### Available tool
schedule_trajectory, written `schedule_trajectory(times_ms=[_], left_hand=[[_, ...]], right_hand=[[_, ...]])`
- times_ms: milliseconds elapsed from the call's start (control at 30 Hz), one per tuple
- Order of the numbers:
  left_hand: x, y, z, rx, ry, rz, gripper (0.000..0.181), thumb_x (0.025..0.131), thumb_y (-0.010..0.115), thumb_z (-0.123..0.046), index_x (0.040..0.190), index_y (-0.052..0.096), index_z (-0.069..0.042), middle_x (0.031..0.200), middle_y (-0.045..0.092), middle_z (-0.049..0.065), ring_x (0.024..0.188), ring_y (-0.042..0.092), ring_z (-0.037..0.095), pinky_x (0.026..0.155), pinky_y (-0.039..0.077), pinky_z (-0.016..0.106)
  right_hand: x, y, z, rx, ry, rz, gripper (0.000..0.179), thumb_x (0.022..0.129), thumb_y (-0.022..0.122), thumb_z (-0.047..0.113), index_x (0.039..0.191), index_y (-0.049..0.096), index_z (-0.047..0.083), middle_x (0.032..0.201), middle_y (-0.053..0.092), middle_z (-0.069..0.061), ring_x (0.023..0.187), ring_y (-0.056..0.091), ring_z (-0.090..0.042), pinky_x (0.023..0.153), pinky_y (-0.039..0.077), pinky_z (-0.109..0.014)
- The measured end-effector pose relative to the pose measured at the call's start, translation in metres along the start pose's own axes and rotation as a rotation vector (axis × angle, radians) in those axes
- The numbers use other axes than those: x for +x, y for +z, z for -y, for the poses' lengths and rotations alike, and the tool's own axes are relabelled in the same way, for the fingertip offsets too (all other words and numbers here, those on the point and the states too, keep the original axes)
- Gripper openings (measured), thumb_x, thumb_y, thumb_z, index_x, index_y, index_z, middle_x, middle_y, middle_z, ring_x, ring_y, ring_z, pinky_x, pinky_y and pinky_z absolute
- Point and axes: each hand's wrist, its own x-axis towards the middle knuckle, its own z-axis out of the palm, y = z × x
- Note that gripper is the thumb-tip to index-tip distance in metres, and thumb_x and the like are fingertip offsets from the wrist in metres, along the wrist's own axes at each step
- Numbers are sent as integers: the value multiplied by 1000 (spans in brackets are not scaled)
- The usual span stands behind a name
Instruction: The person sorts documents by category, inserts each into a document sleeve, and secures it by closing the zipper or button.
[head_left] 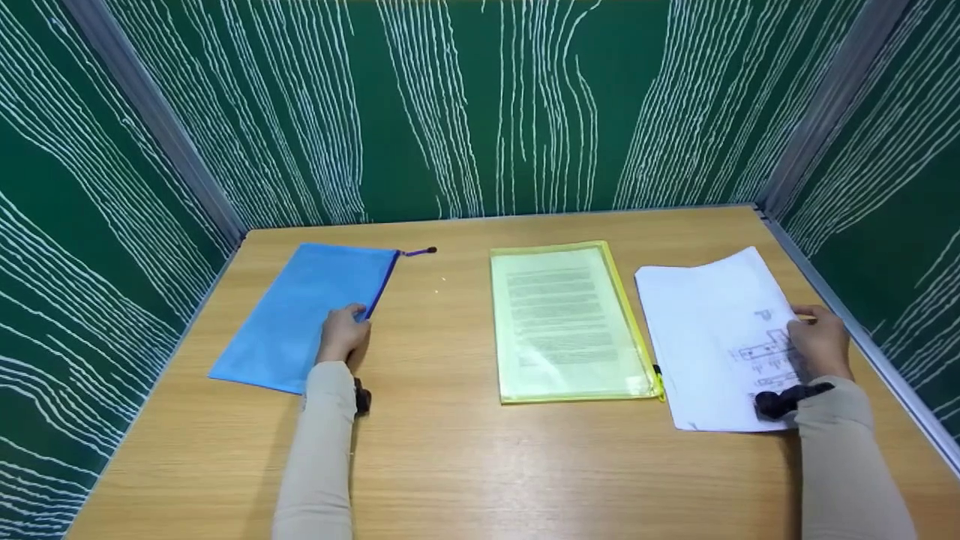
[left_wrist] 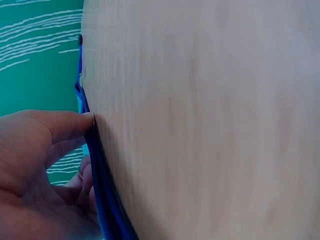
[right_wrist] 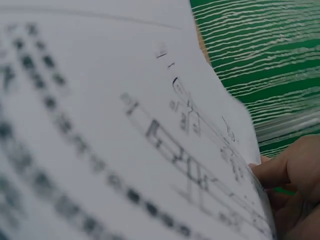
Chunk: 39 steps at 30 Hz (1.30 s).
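Observation:
On the left of the table in the head view is a blue zip folder [head_left: 300, 315], its dark zip edge facing right and a purple pull cord [head_left: 418, 252] at the far corner. My left hand [head_left: 345, 334] pinches that zip edge; in the left wrist view the thumb [left_wrist: 70, 122] presses on it from one side, other fingers curl on the opposite side. At the right, my right hand [head_left: 821, 341] holds white printed sheets [head_left: 697, 337] by their right edge. The sheets bend along the far edge, and drawings show near my thumb [right_wrist: 275, 171] in the right wrist view.
A yellow zip folder [head_left: 562, 379] with a printed page inside lies between the hands, its zip pull [head_left: 660, 382] close to the sheets. Green walls [head_left: 480, 112] with white wavy lines enclose the wooden table [head_left: 442, 465] at the back and sides.

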Motion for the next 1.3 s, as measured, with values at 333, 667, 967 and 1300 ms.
schedule_trajectory(times_ms=[333, 667, 967, 1300], left_hand=[[4, -2, 0, 52, 12, 68, 46, 99, 42, -13, 143, 41, 3, 145, 41, 28, 135, 37, 42, 110, 35, 52], [4, 1, -12, 54, -14, 132, 48, 101, 43, -21, 144, 40, -1, 149, 37, 24, 136, 38, 41, 108, 36, 53], [3, 7, -17, 33, -8, 143, 48, 100, 45, -22, 143, 41, 0, 148, 39, 24, 134, 40, 40, 108, 38, 52], [6, 15, -26, 52, -16, 149, 47, 99, 46, -22, 141, 43, -1, 145, 43, 23, 132, 43, 38, 107, 38, 51]], right_hand=[[10, -7, -2, 186, 201, 35, 55, 100, 39, 16, 153, 26, 13, 110, 42, 0, 92, 44, -12, 77, 44, -23], [2, -9, 8, 347, 226, 80, 45, 97, 49, 16, 141, 42, 20, 89, 49, 10, 75, 52, -4, 64, 48, -19], [1, 2, 16, 338, 229, 139, 49, 96, 53, 19, 143, 40, 14, 86, 52, 13, 75, 55, -3, 67, 49, -21], [3, 25, 19, 216, 216, 244, 69, 96, 55, 27, 154, 22, 11, 157, 19, -18, 132, 30, -31, 112, 29, -47]])
